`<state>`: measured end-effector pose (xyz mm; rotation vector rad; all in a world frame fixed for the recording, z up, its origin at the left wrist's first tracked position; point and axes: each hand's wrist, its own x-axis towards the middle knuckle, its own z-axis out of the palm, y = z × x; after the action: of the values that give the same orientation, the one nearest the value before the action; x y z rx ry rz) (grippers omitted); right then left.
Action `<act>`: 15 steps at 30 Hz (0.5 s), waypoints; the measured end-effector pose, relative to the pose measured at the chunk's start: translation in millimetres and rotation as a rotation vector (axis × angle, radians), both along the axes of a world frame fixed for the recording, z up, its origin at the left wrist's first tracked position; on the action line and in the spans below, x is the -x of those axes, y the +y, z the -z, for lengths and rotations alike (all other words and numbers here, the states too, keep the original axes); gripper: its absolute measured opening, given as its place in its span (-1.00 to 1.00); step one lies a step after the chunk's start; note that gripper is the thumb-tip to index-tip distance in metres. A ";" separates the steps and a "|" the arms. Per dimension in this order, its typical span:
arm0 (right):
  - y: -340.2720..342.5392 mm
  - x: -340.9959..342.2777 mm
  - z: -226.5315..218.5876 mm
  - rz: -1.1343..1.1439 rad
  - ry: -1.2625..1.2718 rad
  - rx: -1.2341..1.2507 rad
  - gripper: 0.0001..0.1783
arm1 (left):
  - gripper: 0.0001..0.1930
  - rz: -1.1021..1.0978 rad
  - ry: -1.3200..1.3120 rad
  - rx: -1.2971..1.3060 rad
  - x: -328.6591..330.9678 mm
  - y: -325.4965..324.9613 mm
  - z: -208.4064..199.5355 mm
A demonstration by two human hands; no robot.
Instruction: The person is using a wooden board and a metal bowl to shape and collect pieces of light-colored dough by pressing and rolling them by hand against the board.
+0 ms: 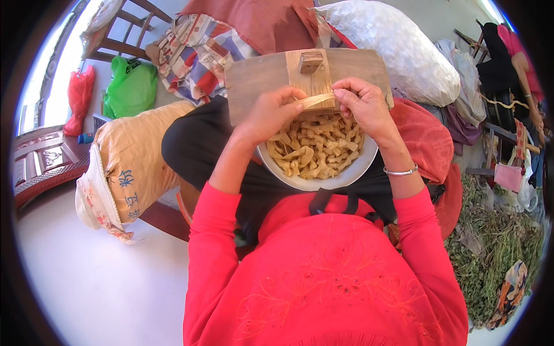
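Between my two hands a pale yellow strip, which looks like tofu skin [317, 101], is held stretched. My left hand [274, 109] pinches its left end between thumb and fingers. The right end is pinched in my right hand [363, 106]. Right below sits a round white bowl [300, 182] in my lap, holding many knotted pieces of the same yellowish stuff [314, 150]. Just beyond my hands lies a brown wooden board [254, 75]. A lighter yellow band [297, 66] crosses its middle, with a small wooden block [310, 61] on top.
A full tan sack [138, 155] leans at my left. Green [131, 86] and red plastic bags [79, 101] stand behind it. A large white sack [398, 52] lies far right. Dried plants [496, 248] cover the floor at right, near another person's arm [525, 81].
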<state>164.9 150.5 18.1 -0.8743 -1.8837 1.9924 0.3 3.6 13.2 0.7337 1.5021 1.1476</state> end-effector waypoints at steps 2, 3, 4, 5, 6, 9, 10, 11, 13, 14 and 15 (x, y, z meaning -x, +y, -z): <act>3.5 4.4 11.6 0.066 0.008 0.010 -0.89 | -0.84 -0.052 0.045 -0.047 10.4 2.4 10.9; 3.2 6.4 14.2 0.063 0.017 -0.013 -0.89 | -0.85 -0.066 0.072 -0.065 13.9 4.0 15.5; 2.9 8.5 16.0 0.061 0.027 -0.036 -0.89 | -0.86 -0.080 0.099 -0.084 17.1 5.5 19.5; 2.8 10.4 18.4 0.059 0.036 -0.060 -0.88 | -0.87 -0.090 0.108 -0.091 19.6 7.1 23.0; 3.4 11.6 22.4 0.062 0.037 -0.072 -0.88 | -0.88 -0.100 0.116 -0.098 21.0 9.0 26.1; 6.3 16.7 37.1 0.058 0.028 -0.211 -0.89 | -0.90 -0.132 0.211 -0.173 23.9 16.1 43.8; 6.0 19.5 41.5 0.047 0.019 -0.326 -0.89 | -0.90 -0.142 0.254 -0.205 23.8 18.2 50.5; 5.3 20.6 44.6 0.035 0.010 -0.440 -0.90 | -0.91 -0.161 0.383 -0.195 23.6 20.7 57.0; 4.8 16.4 47.5 0.034 -0.104 -0.601 -0.89 | -0.91 -0.200 0.644 -0.172 22.4 24.7 59.4; 4.5 13.2 47.2 0.034 -0.161 -0.682 -0.88 | -0.91 -0.200 0.691 -0.128 24.2 20.8 59.1; 5.3 9.5 42.9 0.000 -0.147 -0.809 -0.87 | -0.91 -0.202 0.738 -0.089 27.4 16.2 56.3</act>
<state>155.4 155.9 -24.8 -0.7677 -2.4535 0.9894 -27.2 19.8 -43.0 1.1682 2.1840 1.1556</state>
